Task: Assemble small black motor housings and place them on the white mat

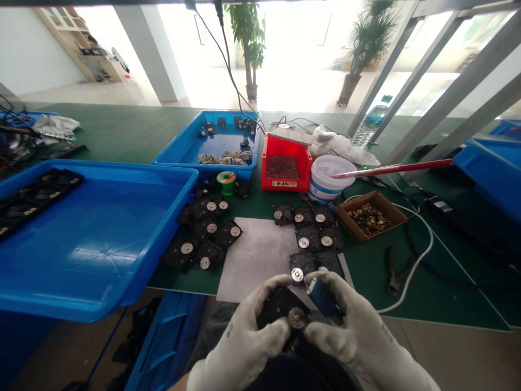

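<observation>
Close to my body, in white gloves, both hands work at a black plate-like part point(277, 309) with a round silver metal disc point(297, 318) on it. My left hand point(254, 331) is closed around the left side of this part, thumb beside the disc. Between the fingers of my right hand point(350, 326) is a blue block-like object point(323, 296) with a light metal end; its exact kind is unclear. The right thumb lies close to the disc. Similar black parts with silver discs point(307, 239) sit just beyond my hands, and another group point(209, 228) is to the left.
White paper point(260, 255) covers the middle of the green table point(130, 127). Blue trays point(101, 239) stand left and behind. A red bin point(285, 185) of small grains, a white bucket point(325, 187), a cardboard box point(354, 228) of brass pieces, solder spool point(227, 183) and pliers point(393, 277) surround it.
</observation>
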Demonstrator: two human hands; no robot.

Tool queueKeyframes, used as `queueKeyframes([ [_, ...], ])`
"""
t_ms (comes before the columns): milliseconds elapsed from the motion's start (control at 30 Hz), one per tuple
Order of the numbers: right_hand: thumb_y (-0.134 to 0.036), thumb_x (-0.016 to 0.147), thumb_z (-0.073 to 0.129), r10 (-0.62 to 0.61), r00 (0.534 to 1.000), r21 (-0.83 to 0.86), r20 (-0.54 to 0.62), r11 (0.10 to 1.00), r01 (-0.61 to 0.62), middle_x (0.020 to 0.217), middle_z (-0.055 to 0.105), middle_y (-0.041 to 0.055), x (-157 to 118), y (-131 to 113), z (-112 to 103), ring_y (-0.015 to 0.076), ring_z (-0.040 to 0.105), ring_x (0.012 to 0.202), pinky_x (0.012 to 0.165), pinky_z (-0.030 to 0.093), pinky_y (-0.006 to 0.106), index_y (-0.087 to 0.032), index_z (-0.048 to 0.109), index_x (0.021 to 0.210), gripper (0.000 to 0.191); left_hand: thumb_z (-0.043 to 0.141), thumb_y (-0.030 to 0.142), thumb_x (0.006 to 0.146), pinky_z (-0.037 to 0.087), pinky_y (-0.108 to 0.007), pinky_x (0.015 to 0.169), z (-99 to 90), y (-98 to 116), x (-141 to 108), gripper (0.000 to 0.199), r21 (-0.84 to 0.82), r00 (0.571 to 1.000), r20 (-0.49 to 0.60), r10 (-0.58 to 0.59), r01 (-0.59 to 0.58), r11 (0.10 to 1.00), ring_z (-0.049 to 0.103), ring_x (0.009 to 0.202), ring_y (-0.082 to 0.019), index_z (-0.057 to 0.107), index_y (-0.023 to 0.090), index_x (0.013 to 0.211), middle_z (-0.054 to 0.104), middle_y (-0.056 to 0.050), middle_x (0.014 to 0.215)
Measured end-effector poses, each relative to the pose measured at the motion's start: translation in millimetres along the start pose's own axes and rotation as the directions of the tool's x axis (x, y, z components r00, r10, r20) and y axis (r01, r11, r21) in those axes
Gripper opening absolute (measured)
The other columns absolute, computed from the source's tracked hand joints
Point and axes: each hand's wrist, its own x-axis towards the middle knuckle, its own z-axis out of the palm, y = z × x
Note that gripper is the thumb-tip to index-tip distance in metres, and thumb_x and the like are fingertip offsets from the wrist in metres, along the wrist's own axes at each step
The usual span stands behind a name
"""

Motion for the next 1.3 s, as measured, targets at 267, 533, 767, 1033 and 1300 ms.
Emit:
queueKeyframes([
  [267,-0.039,0.077,0.081,0.135,0.965,0.305,0.223,0.931,-0.201,0.093,0.074,0.0034,-7,5,7,0.0203,0.066,0.083,0.074,0.055,0.030,-0.019,0.069,0.106,0.037,0.065,0.012,0.086,0.052,-0.030,0.108,-0.7,-17,-5,0.056,0.345,0.967,0.038,0.253,-0.250,0.905,0.069,0.122,-0.025,0.063,0.030,0.140,0.073,-0.002,0.132],
  [533,-0.048,0.098,0.063,-0.133,0.987,0.108,0.091,0.987,0.123,0.105,0.078,0.0092,2,21,2,0.0254,0.074,0.095,0.082,0.062,0.033,-0.020,0.071,0.117,0.035,0.071,0.029,0.088,0.060,-0.035,0.092,3.9,-14,2,0.047,0.037,0.997,-0.072,-0.001,0.004,0.999,0.072,0.110,-0.029,0.064,0.020,0.134,0.074,-0.010,0.125],
  [767,-0.030,0.103,0.057,-0.461,0.868,-0.340,-0.184,0.858,0.384,0.083,0.079,0.0020,-9,10,-5,0.0187,0.076,0.075,0.070,0.058,0.026,-0.025,0.073,0.095,0.019,0.073,0.034,0.085,0.060,-0.036,0.092,0.1,-8,0,0.050,0.019,0.994,-0.084,-0.072,0.074,0.997,0.070,0.114,-0.032,0.067,0.019,0.132,0.075,-0.011,0.125],
  [1033,-0.023,0.095,0.069,-0.633,0.757,-0.499,-0.162,0.714,0.491,0.070,0.072,-0.0033,-9,5,8,0.0154,0.066,0.062,0.062,0.049,0.028,-0.025,0.067,0.079,0.016,0.069,0.034,0.081,0.052,-0.046,0.108,1.5,-3,0,0.053,0.156,0.992,-0.114,-0.047,0.065,0.986,0.070,0.119,-0.036,0.068,0.017,0.130,0.077,-0.012,0.124],
  [1300,-0.022,0.093,0.070,-0.662,0.728,-0.520,-0.179,0.692,0.501,0.064,0.068,-0.0041,-8,0,11,0.0145,0.063,0.059,0.062,0.046,0.028,-0.024,0.066,0.073,0.021,0.067,0.035,0.082,0.057,-0.044,0.099,-2.5,-9,-1,0.053,0.166,0.996,-0.085,-0.037,0.051,0.985,0.072,0.114,-0.036,0.066,0.017,0.131,0.077,-0.013,0.122],
])
